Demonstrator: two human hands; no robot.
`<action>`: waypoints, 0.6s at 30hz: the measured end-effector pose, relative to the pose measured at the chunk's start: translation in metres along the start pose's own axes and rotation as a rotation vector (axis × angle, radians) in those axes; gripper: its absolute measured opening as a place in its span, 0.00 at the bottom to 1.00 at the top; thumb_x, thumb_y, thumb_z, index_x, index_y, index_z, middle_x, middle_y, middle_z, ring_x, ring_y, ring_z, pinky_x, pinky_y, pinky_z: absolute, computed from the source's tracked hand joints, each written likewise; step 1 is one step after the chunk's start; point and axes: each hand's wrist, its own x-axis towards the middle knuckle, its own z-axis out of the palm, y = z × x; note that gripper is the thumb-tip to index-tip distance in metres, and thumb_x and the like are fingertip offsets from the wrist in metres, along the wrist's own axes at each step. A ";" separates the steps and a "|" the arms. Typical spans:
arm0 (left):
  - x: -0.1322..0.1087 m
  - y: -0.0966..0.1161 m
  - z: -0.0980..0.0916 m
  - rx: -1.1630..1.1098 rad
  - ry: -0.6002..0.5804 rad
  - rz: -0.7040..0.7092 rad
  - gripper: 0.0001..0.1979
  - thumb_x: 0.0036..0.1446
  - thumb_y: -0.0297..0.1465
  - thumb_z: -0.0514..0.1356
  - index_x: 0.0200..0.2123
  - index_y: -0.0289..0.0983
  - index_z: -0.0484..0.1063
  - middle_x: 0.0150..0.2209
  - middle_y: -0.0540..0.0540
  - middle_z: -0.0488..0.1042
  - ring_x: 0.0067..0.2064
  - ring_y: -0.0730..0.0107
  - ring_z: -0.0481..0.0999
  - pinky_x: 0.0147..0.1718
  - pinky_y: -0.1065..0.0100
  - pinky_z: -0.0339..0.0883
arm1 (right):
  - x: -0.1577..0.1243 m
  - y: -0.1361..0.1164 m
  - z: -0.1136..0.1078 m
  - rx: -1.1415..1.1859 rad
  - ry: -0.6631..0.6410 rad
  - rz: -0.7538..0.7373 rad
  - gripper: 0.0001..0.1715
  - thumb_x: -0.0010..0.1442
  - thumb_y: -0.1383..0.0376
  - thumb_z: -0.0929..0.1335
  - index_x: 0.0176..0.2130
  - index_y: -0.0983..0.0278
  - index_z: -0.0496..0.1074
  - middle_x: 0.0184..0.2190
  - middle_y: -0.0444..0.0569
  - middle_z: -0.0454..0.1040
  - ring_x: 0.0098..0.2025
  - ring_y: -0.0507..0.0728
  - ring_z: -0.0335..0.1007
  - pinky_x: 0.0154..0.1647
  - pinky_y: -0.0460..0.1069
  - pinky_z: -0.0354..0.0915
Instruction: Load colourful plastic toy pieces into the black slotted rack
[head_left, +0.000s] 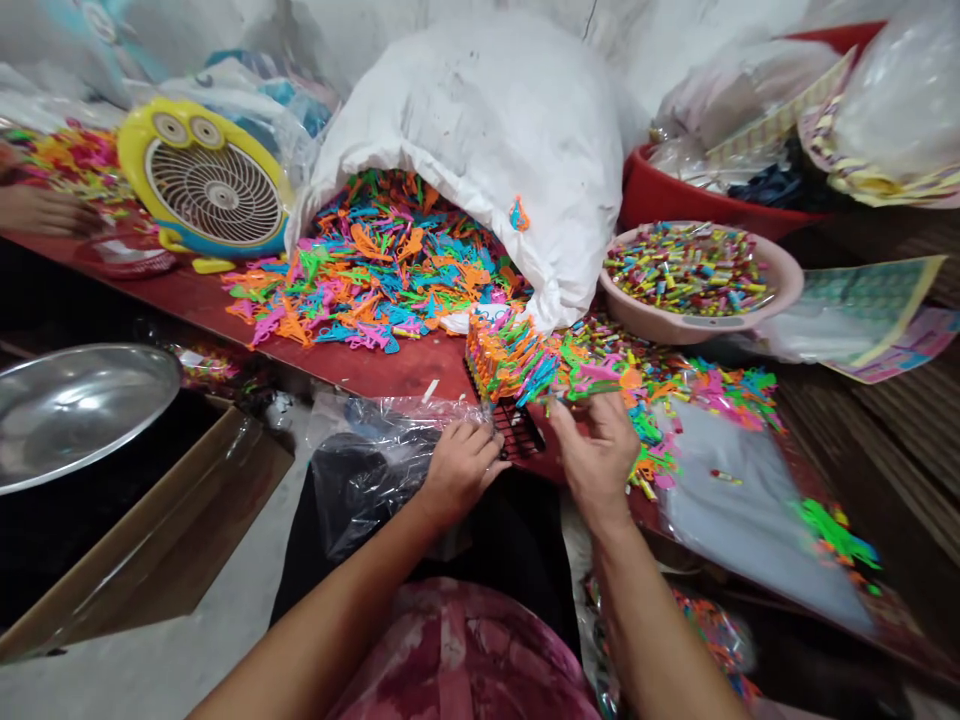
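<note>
My left hand [459, 470] lies at the edge of a black plastic grid rack [519, 432], with its fingers curled over the rim and a clear plastic bag [382, 470] beneath the palm. A tight row of neon plastic toy pieces [510, 358] stands packed on the rack. My right hand [596, 450] is raised just beside that row, pinching a few pink, green and orange plastic pieces [592, 382]. Loose pieces and small coloured tubes [660, 400] are scattered on the red table to the right of it.
A white sack [480, 130] spills a heap of neon pieces [375, 270] across the red table [360, 365]. A pink basin [780, 300] holds coloured tubes. A yellow fan [210, 175] stands at the left, beside a co-worker's hand [45, 210]. A steel bowl [75, 410] and cardboard box [157, 530] sit low at the left.
</note>
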 end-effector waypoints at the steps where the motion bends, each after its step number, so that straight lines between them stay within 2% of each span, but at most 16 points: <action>1: -0.002 -0.002 -0.001 -0.002 0.011 0.003 0.16 0.64 0.40 0.57 0.50 0.38 0.72 0.50 0.40 0.76 0.48 0.56 0.72 0.46 0.55 0.62 | 0.000 0.012 -0.005 0.020 -0.036 0.032 0.14 0.60 0.58 0.69 0.27 0.62 0.69 0.27 0.45 0.69 0.29 0.53 0.66 0.31 0.48 0.64; 5: -0.011 -0.019 -0.009 -0.019 0.011 -0.022 0.16 0.64 0.38 0.57 0.51 0.38 0.72 0.52 0.40 0.76 0.53 0.55 0.72 0.51 0.53 0.60 | -0.007 0.056 -0.016 0.166 -0.167 0.237 0.16 0.55 0.56 0.71 0.25 0.62 0.67 0.21 0.41 0.68 0.23 0.51 0.63 0.25 0.46 0.62; 8: -0.017 -0.034 -0.020 -0.061 -0.030 -0.048 0.14 0.65 0.37 0.57 0.51 0.40 0.72 0.54 0.41 0.75 0.54 0.57 0.72 0.53 0.53 0.58 | -0.015 0.071 -0.014 0.277 -0.247 0.332 0.15 0.53 0.55 0.73 0.28 0.63 0.69 0.21 0.42 0.71 0.23 0.51 0.66 0.24 0.46 0.63; 11: -0.020 -0.039 -0.029 -0.112 -0.054 -0.093 0.13 0.64 0.34 0.57 0.51 0.41 0.71 0.54 0.43 0.75 0.56 0.59 0.71 0.55 0.54 0.57 | -0.019 0.075 -0.005 0.338 -0.323 0.352 0.15 0.52 0.55 0.74 0.32 0.64 0.74 0.25 0.45 0.76 0.26 0.53 0.70 0.28 0.48 0.67; 13: -0.018 -0.036 -0.031 -0.127 -0.036 -0.155 0.13 0.62 0.36 0.59 0.49 0.40 0.71 0.51 0.43 0.77 0.54 0.59 0.72 0.53 0.55 0.57 | -0.018 0.074 0.004 0.381 -0.374 0.338 0.14 0.51 0.57 0.74 0.34 0.64 0.76 0.30 0.48 0.79 0.30 0.55 0.73 0.33 0.50 0.70; 16: -0.012 -0.027 -0.026 -0.120 0.028 -0.272 0.13 0.59 0.40 0.62 0.43 0.39 0.71 0.43 0.44 0.78 0.47 0.60 0.73 0.49 0.56 0.59 | -0.014 0.071 0.018 0.449 -0.413 0.295 0.11 0.52 0.60 0.72 0.35 0.63 0.78 0.36 0.49 0.81 0.37 0.58 0.76 0.42 0.54 0.71; 18: -0.009 -0.022 -0.021 -0.116 0.065 -0.310 0.10 0.59 0.38 0.61 0.40 0.39 0.71 0.40 0.45 0.77 0.45 0.60 0.73 0.48 0.57 0.59 | -0.010 0.071 0.026 0.447 -0.407 0.272 0.10 0.52 0.61 0.71 0.35 0.62 0.79 0.36 0.49 0.81 0.39 0.58 0.77 0.45 0.55 0.71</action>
